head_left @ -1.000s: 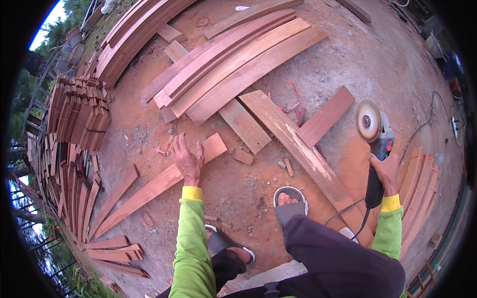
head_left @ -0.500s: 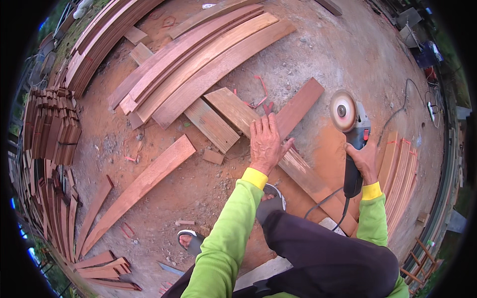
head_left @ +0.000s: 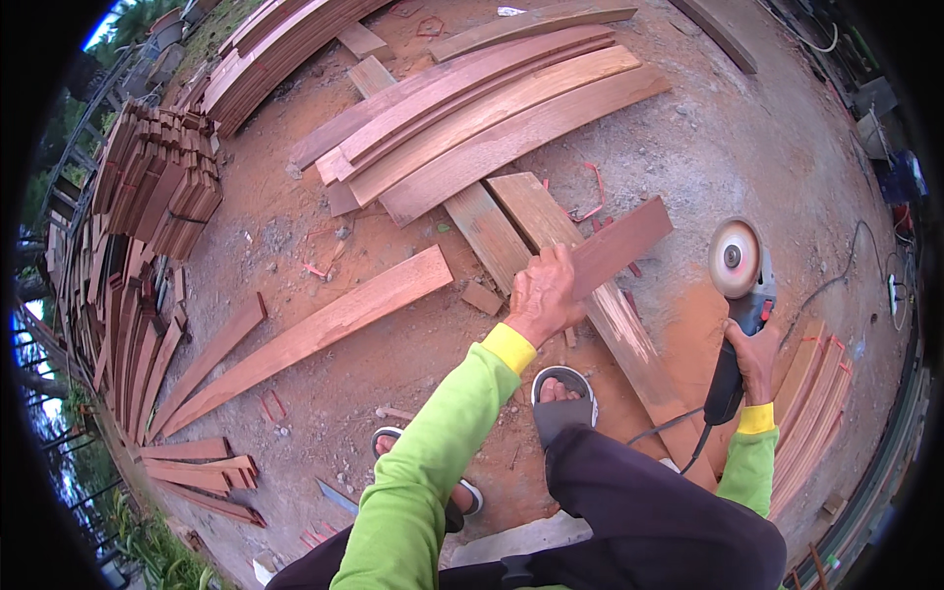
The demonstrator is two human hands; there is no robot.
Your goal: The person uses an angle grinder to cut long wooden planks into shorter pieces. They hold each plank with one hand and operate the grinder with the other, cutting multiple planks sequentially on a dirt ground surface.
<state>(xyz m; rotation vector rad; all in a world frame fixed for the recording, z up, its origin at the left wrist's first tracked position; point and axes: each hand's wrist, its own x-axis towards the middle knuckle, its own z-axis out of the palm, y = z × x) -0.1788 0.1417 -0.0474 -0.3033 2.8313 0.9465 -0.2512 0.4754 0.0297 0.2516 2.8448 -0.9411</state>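
Note:
A short reddish-brown board (head_left: 625, 244) is gripped at its near end by my left hand (head_left: 545, 297), with fingers curled around it. It crosses above a long rough plank (head_left: 634, 349) lying on the ground. My right hand (head_left: 753, 356) is closed around the dark body of an angle grinder (head_left: 726, 382). The grinder's round disc (head_left: 736, 258) points away from me, to the right of the board and apart from it. Whether the disc is spinning cannot be told. A small wood block (head_left: 482, 298) lies left of my left hand.
Several long planks (head_left: 521, 133) lie side by side at the far middle. One long board (head_left: 324, 334) rests at left, near stacked boards (head_left: 162, 187). Bundled strips (head_left: 811, 413) lie at right. A power cord (head_left: 854, 265) runs along the ground. My sandalled foot (head_left: 563, 398) is below the board.
My left hand has gone from lying spread over the board's end to gripping it with curled fingers. The view has turned, shifting the scene rightward. My right hand still holds the angle grinder.

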